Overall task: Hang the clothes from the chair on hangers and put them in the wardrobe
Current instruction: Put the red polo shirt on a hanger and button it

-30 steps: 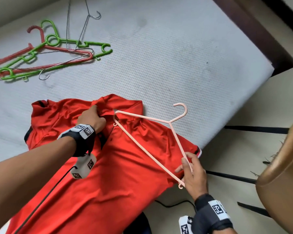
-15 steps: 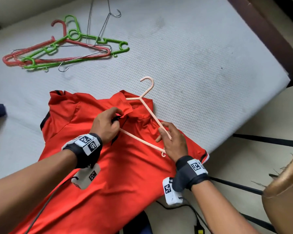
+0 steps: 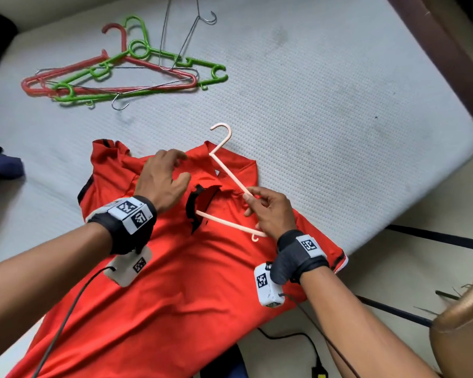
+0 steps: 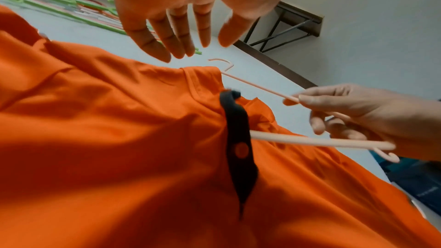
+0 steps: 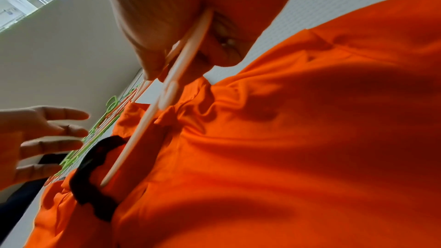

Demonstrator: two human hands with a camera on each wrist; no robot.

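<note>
A red polo shirt with a black placket lies face up on the mattress. My right hand pinches a pale pink hanger by its right shoulder. The hanger's left end is inside the shirt's neck opening, and its hook points away over the collar. In the right wrist view the hanger's bar runs from my fingers down into the placket. My left hand hovers just above the collar with fingers spread, holding nothing; its fingers hang straight.
A pile of green, red and wire hangers lies at the far left of the mattress. A dark blue garment sits at the left edge. A dark bed frame runs along the right. A brown chair stands at bottom right, with a black cable on the floor.
My right hand swung the hanger toward the collar and slid its left end into the neck opening. My left hand let go of the collar and opened.
</note>
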